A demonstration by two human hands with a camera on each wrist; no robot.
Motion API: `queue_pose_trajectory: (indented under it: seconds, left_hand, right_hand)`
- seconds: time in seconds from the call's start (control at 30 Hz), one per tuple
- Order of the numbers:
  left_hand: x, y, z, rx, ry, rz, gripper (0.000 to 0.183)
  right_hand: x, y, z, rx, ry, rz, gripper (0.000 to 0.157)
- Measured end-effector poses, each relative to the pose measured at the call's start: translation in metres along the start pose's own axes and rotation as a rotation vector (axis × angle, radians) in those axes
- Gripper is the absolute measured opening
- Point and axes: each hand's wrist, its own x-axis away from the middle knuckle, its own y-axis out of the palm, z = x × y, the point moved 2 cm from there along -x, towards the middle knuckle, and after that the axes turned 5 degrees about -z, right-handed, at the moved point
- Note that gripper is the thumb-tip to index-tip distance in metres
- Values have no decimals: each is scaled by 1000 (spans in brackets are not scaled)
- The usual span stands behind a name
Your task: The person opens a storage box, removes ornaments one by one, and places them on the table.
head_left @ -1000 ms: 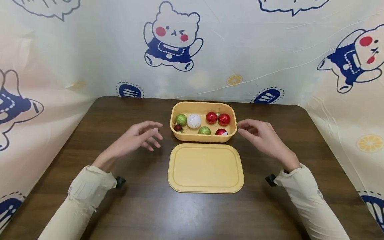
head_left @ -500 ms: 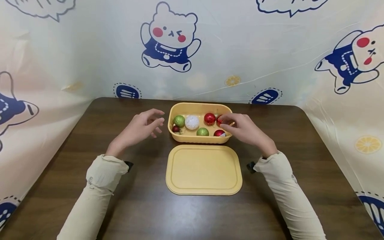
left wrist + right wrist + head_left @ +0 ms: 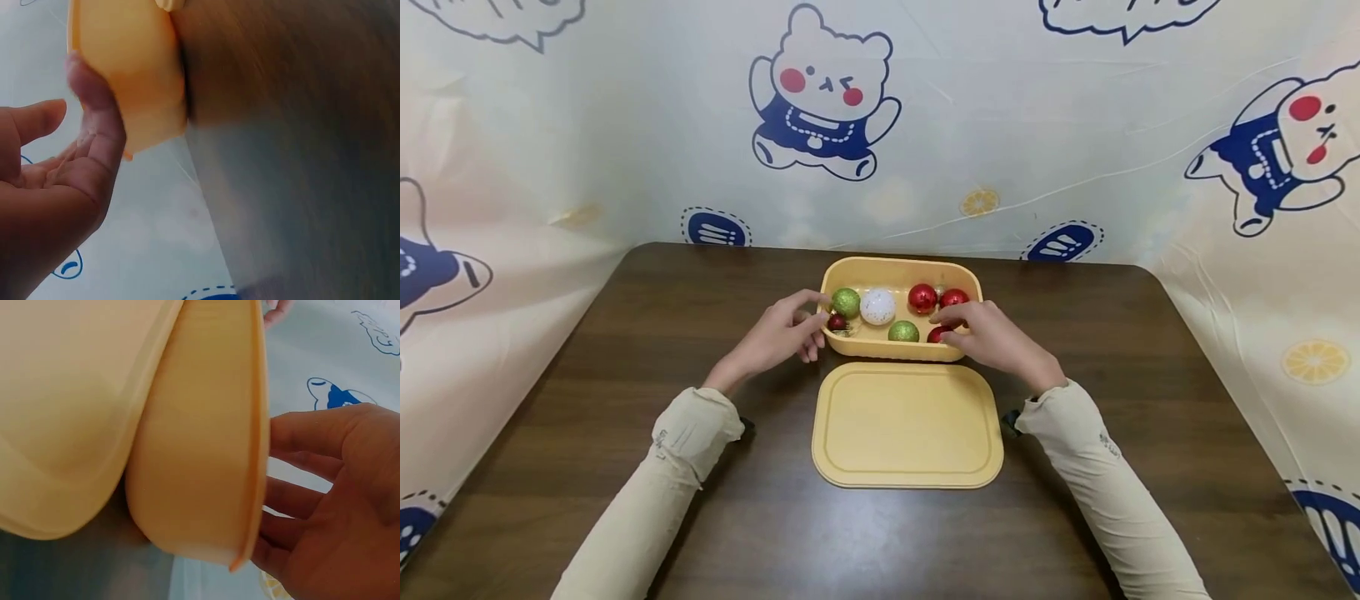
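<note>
A yellow rectangular box [image 3: 902, 267] holds several Christmas baubles: glittery green ones [image 3: 846, 302], a speckled white one [image 3: 877, 307], shiny red ones [image 3: 922, 298] and a small dark red one [image 3: 837, 322]. My left hand [image 3: 782, 333] is at the box's left end, its index finger touching the rim; in the left wrist view the thumb stands apart from the wall. My right hand [image 3: 996, 342] reaches over the front right rim, thumb and fingers around the red-and-white bauble [image 3: 936, 335], partly hiding it. I cannot tell whether they pinch it. In the right wrist view the wall hides those fingertips.
A flat yellow lid [image 3: 907, 425] lies on the dark wooden table [image 3: 880, 542], just in front of the box. Behind the table hangs a pale curtain [image 3: 647, 108] printed with cartoon bears.
My right hand has moved left, from beside the box to inside it, down to the red-and-white bauble. My left hand has come right to the box's left rim. Box and lid stay put.
</note>
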Motion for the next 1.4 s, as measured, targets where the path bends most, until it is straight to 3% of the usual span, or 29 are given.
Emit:
queue_pose_trajectory:
  seconds: [0.13,0.3,0.73,1.13,1.4]
  left_hand:
    - [-2,5,0,15,20,18,31]
    - [-3,6,-2,49,9,-9,24]
    - [-4,6,0,70,-7,-45,23]
    - [-1,3,-1,108,-26,-64,28]
    - [-2,4,-3,108,-71,-60,29]
  right_hand:
    - [-1,4,5,-45,-2,-7,26]
    - [-5,9,10,-92,-7,-57,28]
    - [-1,10,10,-122,1,-143,33]
    - [0,9,6,-33,-50,-100,27]
    - [1,7,7,-29,-16,-50,31]
